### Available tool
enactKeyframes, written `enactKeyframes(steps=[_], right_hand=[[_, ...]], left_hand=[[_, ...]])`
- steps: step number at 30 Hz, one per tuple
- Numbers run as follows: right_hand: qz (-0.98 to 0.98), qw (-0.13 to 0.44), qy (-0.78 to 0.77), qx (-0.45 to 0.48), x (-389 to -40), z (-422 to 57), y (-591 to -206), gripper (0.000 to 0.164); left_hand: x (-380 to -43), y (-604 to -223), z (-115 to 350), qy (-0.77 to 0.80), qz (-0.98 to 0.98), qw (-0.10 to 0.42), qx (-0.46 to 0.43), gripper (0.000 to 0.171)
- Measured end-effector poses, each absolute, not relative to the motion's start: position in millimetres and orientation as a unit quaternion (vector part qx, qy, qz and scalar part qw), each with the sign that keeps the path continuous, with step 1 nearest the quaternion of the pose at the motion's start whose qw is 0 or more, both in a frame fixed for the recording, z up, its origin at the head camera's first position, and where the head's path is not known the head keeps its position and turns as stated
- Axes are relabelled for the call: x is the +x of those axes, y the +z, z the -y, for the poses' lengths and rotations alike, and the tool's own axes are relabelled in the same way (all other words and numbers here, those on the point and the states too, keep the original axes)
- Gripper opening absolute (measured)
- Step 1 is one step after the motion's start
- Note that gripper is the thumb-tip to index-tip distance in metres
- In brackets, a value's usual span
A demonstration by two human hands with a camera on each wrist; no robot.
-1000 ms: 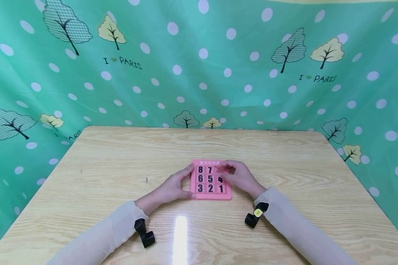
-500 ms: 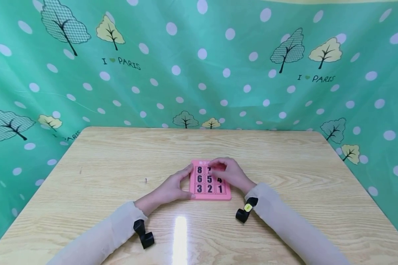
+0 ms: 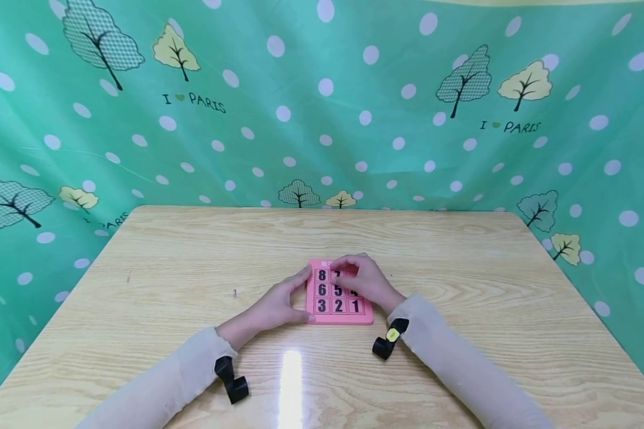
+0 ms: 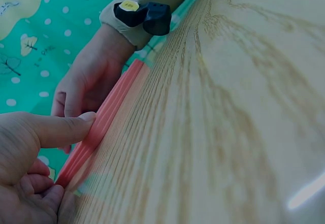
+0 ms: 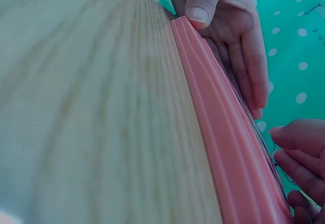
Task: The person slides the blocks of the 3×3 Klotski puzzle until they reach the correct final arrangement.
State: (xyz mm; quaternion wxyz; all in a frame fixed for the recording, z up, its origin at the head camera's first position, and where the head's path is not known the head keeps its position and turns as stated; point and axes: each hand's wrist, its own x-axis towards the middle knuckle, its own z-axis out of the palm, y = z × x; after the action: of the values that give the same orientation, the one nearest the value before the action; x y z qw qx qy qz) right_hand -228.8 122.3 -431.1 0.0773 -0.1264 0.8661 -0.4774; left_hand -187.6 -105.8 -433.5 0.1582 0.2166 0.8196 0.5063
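A pink number slide puzzle [image 3: 338,306] lies flat on the table, its black digits in rows. The 8, 6, 5, 3, 2 and 1 show; the 7 and 4 are partly covered. My left hand [image 3: 273,307] holds the puzzle's left side, thumb at the near corner and fingers along the far part. In the left wrist view that thumb rests on the pink edge [image 4: 109,109]. Over the top row, my right hand [image 3: 366,279] has thumb and index fingertips at the 7, hiding the top right cell. The right wrist view shows these fingertips [image 5: 278,132] close above the puzzle's face.
The light wood table [image 3: 220,250] spreads around the puzzle, with a bright reflection near its front. A green dotted curtain [image 3: 322,119] with tree prints hangs behind. Black wrist cameras sit on both sleeves, the left camera [image 3: 237,388] lower in the head view.
My right hand has moved left along the puzzle's top row, from the upper right cell to the 7. The left hand keeps its place on the left edge.
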Motion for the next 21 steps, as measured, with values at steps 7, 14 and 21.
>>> enactKeyframes(steps=[7,14,21], right_hand=[[-0.866,0.065,-0.479,-0.130,-228.7,-120.5,-433.5,0.026],[-0.862,0.063,-0.487,-0.130,-228.0,-119.2,-432.8,0.026],[-0.861,0.069,-0.488,-0.125,-228.5,-119.1,-434.4,0.025]], left_hand=[[-186.6,-431.6,104.8,0.515,-0.815,0.162,0.209,0.099],[-187.5,-433.2,105.7,0.510,-0.818,0.163,0.210,0.098],[-187.0,-432.6,105.6,0.511,-0.817,0.162,0.213,0.098]])
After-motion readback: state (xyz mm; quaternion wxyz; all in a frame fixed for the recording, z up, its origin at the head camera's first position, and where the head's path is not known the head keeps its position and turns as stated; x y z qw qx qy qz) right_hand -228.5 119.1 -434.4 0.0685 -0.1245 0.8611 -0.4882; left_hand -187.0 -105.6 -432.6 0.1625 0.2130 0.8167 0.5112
